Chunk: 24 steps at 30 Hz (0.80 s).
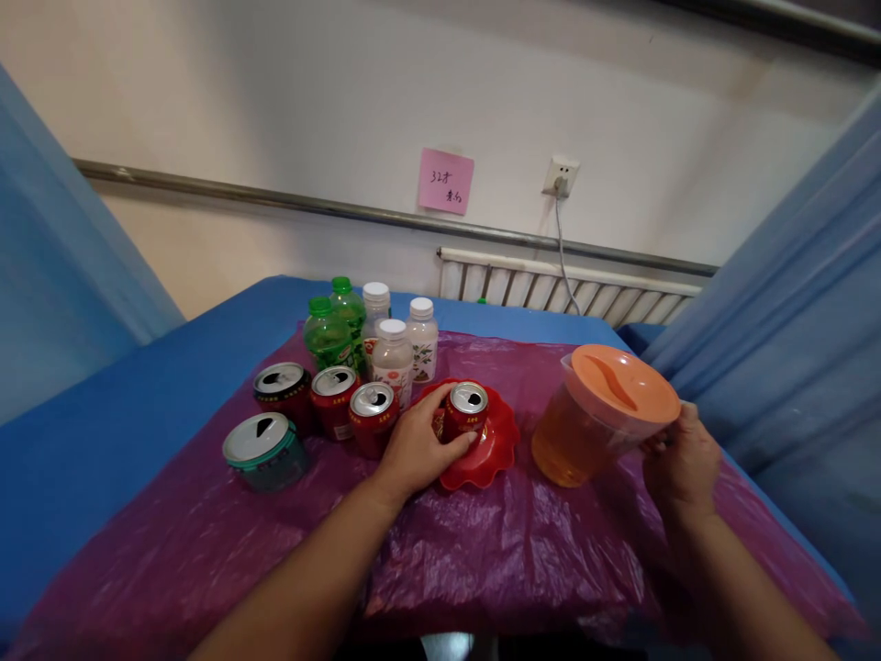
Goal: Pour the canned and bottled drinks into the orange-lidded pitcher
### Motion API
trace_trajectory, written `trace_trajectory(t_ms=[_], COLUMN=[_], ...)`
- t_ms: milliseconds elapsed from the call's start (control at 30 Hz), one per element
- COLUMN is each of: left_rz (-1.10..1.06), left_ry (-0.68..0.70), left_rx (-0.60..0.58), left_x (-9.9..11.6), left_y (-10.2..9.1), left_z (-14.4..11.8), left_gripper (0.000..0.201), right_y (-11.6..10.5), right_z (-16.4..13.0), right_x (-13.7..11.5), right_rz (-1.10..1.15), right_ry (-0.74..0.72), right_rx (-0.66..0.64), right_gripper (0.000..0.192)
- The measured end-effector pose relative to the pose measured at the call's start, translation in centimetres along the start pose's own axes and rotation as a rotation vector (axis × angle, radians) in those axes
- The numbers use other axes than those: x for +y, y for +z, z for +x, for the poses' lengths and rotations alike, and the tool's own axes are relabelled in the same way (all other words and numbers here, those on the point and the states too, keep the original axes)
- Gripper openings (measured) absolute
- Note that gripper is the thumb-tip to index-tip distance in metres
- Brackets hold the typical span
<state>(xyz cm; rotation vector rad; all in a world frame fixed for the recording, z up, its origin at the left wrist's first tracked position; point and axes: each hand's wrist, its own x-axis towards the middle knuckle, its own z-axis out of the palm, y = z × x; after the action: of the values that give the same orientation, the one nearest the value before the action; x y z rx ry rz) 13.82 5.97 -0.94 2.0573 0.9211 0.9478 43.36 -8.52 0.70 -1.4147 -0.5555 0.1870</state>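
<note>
My left hand (417, 447) is wrapped around a red opened can (466, 410) that stands in a red scalloped bowl (499, 448) at the middle of the table. My right hand (680, 459) grips the handle of a clear pitcher (582, 431) with an orange lid, filled with amber liquid; the pitcher tilts slightly and stands just right of the bowl.
Left of the bowl stand several opened cans: red ones (373, 418), a dark one (282, 387) and a teal one (264, 449). Behind them are two green bottles (328, 334) and three white-capped bottles (393, 357). A purple plastic sheet (482, 551) covers the blue table. Blue curtains hang on both sides.
</note>
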Motion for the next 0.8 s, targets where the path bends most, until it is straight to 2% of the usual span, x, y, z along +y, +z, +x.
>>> trace_trajectory(t_ms=[233, 600, 800], left_rz=[0.006, 0.076, 0.061], left_ry=[0.002, 0.051, 0.033], left_rx=[0.066, 0.077, 0.068], left_x=[0.4, -0.1, 0.3], left_y=[-0.1, 0.3, 0.0], left_z=[-0.1, -0.2, -0.3], left_gripper=[0.065, 0.065, 0.069], right_y=[0.2, -0.6, -0.8], right_z=[0.0, 0.7, 0.8], right_x=[0.5, 1.7, 1.6], right_rz=[0.043, 0.083, 0.039], right_ry=[-0.018, 0.019, 0.007], right_rx=[-0.013, -0.092, -0.112], right_gripper=[0.039, 0.058, 0.062])
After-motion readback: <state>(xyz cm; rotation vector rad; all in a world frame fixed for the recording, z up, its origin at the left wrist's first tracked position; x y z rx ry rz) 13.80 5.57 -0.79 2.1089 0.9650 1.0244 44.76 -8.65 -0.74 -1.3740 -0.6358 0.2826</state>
